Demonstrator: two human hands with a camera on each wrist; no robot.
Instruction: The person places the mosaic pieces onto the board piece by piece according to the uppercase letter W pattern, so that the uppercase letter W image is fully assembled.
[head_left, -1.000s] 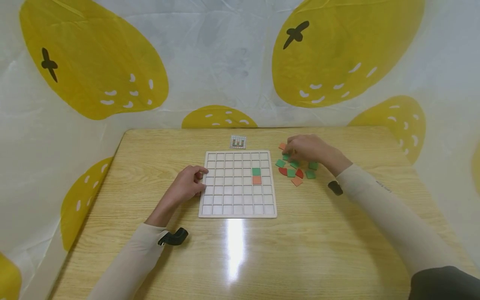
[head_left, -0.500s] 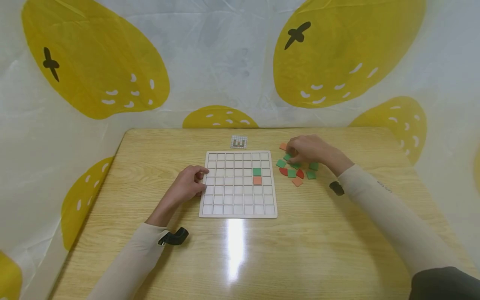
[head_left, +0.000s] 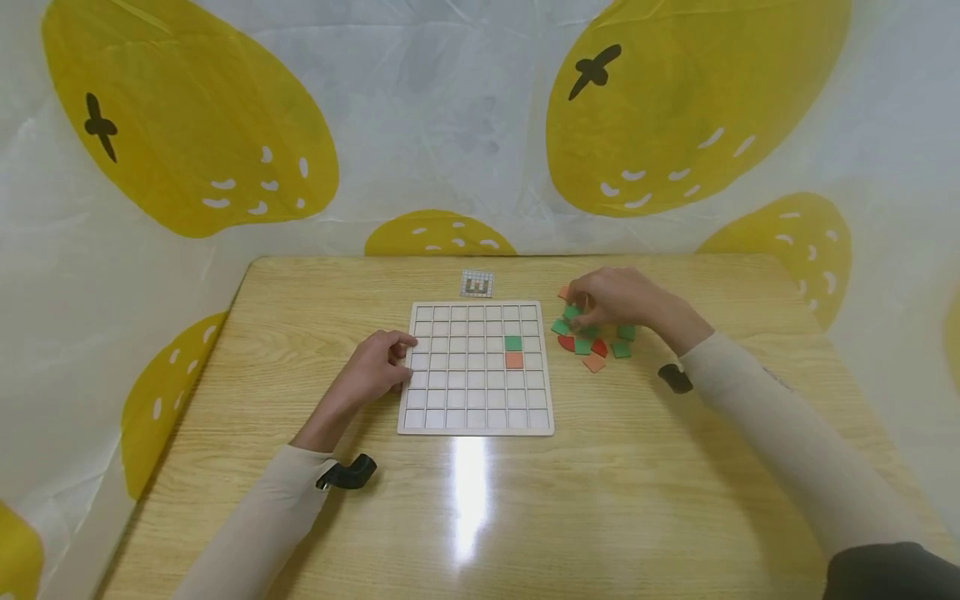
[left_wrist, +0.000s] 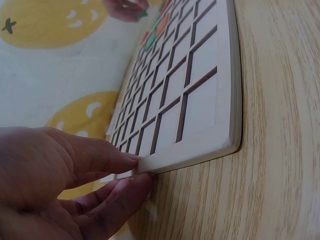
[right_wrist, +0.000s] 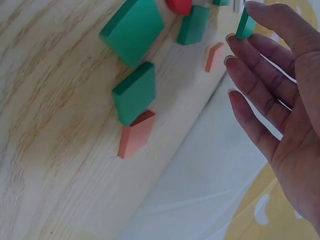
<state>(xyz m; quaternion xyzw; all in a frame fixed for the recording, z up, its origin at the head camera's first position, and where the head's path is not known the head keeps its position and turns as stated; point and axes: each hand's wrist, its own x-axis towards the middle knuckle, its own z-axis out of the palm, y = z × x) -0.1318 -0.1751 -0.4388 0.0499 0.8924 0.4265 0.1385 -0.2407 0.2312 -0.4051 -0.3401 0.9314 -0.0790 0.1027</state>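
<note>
My left hand [head_left: 372,367] holds the left edge of a pale grid board [head_left: 476,427], with thumb and fingertip at its rim in the left wrist view. A green square tile [head_left: 513,343] and an orange square tile [head_left: 513,360] lie in neighbouring cells toward the board's right side. Over the loose tiles right of the board, my right hand [head_left: 618,297] pinches another green square tile [right_wrist: 246,26] between thumb and fingertip. Its other fingers are spread in the right wrist view. That hand partly covers the pile in the head view.
Several green squares [head_left: 622,349], orange squares [head_left: 594,363] and red rounded pieces [head_left: 599,347] lie loose beside the board. A small pattern card [head_left: 477,284] is behind the board. The wooden table [head_left: 637,483] meets a fruit-print cloth [head_left: 450,125] at its far edge.
My right hand shifts only slightly over the loose tiles, its thumb and fingertip showing more clearly now. The left hand, the board and its two tiles stay in place.
</note>
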